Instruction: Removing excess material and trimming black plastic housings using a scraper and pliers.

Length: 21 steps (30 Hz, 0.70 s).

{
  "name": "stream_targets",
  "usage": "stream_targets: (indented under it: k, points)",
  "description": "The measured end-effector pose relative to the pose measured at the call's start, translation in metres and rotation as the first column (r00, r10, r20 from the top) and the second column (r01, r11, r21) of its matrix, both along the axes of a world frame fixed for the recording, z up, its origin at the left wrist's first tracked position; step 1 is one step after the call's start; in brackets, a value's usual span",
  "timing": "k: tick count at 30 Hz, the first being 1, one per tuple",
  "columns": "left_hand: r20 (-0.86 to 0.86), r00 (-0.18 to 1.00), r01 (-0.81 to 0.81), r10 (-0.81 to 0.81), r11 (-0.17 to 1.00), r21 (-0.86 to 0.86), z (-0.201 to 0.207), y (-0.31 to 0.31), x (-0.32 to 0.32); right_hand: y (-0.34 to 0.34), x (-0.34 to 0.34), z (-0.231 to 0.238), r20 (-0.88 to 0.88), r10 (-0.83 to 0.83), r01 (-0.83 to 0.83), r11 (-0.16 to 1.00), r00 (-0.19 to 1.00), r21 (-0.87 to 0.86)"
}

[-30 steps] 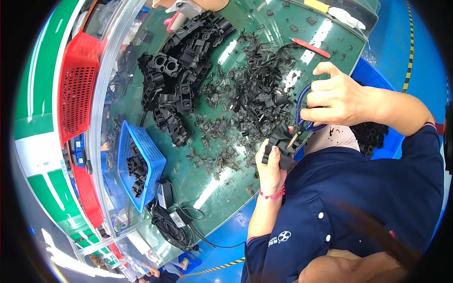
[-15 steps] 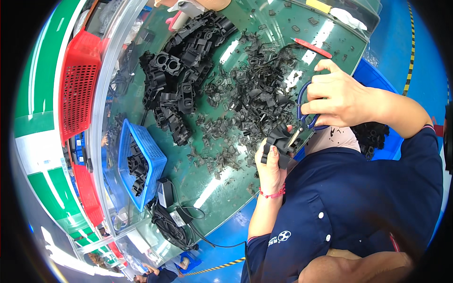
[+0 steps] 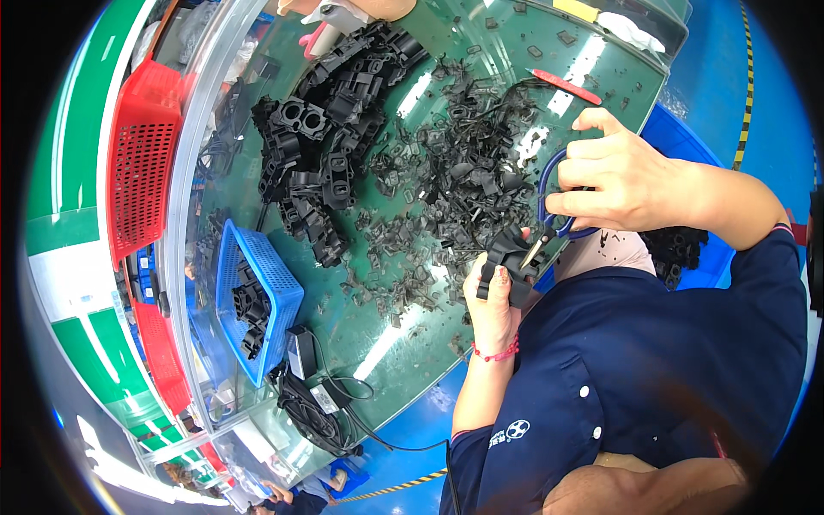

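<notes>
barely shifted since the earlier frame, the blades of the blue-handled scissors (image 3: 548, 233) lie at a slightly different slant. the green counter (image 3: 335, 300) carries heaped moulded housings (image 3: 335, 167), then loose scraps (image 3: 472, 163). near its edge, the right hand (image 3: 605, 176) has fingers curled round the scissor handles; the left hand's (image 3: 493, 313) fingers pinch a black moulded part (image 3: 507, 251) by the blades. trimming seems in hand; the next move calls for a steady grip.

One left hand (image 3: 493, 315), one right hand (image 3: 614, 178), one pair of scissors (image 3: 546, 232), one held black part (image 3: 508, 255), one red tool (image 3: 566, 87), one blue perforated basket (image 3: 287, 300), dozens of black scraps (image 3: 470, 172) and seemingly two red baskets (image 3: 142, 172) are showing.
</notes>
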<state>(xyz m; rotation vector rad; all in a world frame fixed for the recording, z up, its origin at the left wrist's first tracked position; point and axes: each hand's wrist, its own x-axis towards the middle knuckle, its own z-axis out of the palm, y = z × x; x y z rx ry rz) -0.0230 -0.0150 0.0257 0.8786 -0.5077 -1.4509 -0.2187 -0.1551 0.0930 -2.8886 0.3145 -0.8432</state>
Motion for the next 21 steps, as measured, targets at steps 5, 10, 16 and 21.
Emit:
stream_targets:
  k: [5,10,16,21]
  points:
    - [0.099,0.995,-0.004,0.002,1.000,0.020,-0.003,0.001,0.000,0.000,0.000,0.000,0.018,0.002,-0.002,1.000,1.000,-0.028]
    - [0.047,0.999,-0.001,0.001,1.000,0.016,0.000,0.000,-0.002,0.000,-0.001,-0.001,0.014,0.014,-0.014,0.999,1.000,-0.047]
    - [0.015,1.000,-0.010,0.010,1.000,0.027,0.001,-0.001,-0.004,0.002,-0.001,-0.004,0.044,0.004,-0.002,0.999,0.999,-0.053]
    - [0.031,0.999,-0.027,0.026,0.999,0.044,0.000,0.000,-0.006,0.002,-0.001,-0.017,0.054,0.036,-0.038,0.998,0.998,0.046]
